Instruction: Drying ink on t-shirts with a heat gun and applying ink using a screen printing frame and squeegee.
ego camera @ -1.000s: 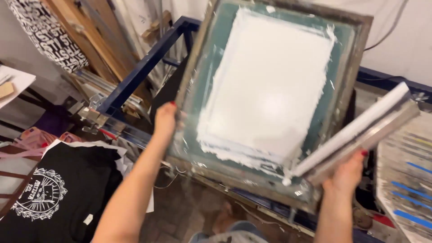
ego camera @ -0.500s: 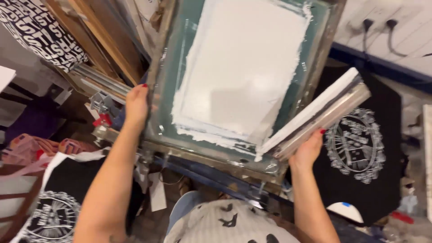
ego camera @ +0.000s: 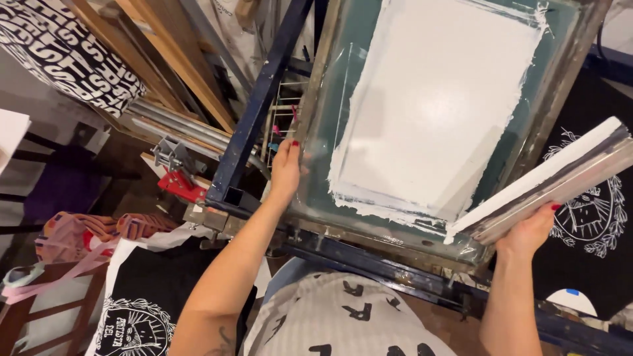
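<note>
A printing screen frame (ego camera: 315, 125) with green mesh and a wide patch of white ink (ego camera: 442, 99) tilts up in front of me. My left hand (ego camera: 286, 169) grips the frame's left edge. My right hand (ego camera: 527, 231) holds a long squeegee (ego camera: 547, 181) smeared with white ink, its blade end resting near the frame's lower right corner. A black shirt with a white round print (ego camera: 593, 211) lies under the screen at the right.
Blue metal press arms (ego camera: 254, 118) run up beside the frame, with a red clamp (ego camera: 177, 184) at the left. A printed black shirt (ego camera: 142, 310) lies at lower left. Wooden frames (ego camera: 165, 59) and a patterned black-and-white cloth (ego camera: 62, 53) lean at upper left.
The view has swung closer to the screen. My left hand stays on the frame's left edge. The squeegee has shifted right, and the printed black shirt beneath shows more.
</note>
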